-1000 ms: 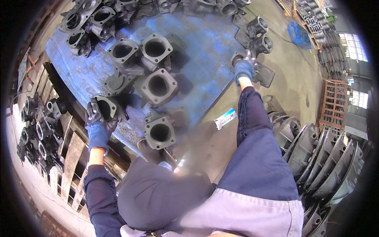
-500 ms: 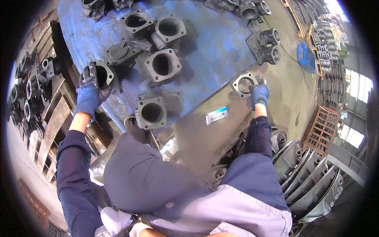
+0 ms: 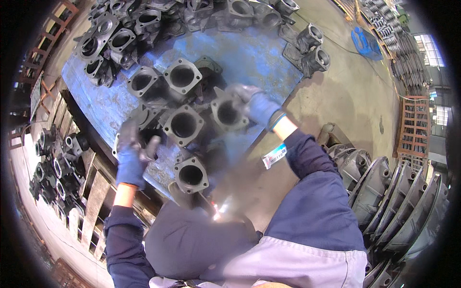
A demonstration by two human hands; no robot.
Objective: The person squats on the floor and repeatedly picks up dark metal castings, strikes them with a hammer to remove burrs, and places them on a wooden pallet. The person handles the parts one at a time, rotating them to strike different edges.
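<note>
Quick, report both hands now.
Left hand: looks open, thumb spread, over a dark casting; contact can't be told.
Right hand: closed, holding a square-flanged metal casting by its edge.

Bare blue worktop (image 3: pixel 259 57) leaves passage beyond the right grip (image 3: pixel 258 104). A heap (image 3: pixel 175 21) of castings walls the far edge, a pair (image 3: pixel 307 58) the right corner; a cluster (image 3: pixel 184 110) blocks much room between right grip and left grip (image 3: pixel 132 153).
</note>
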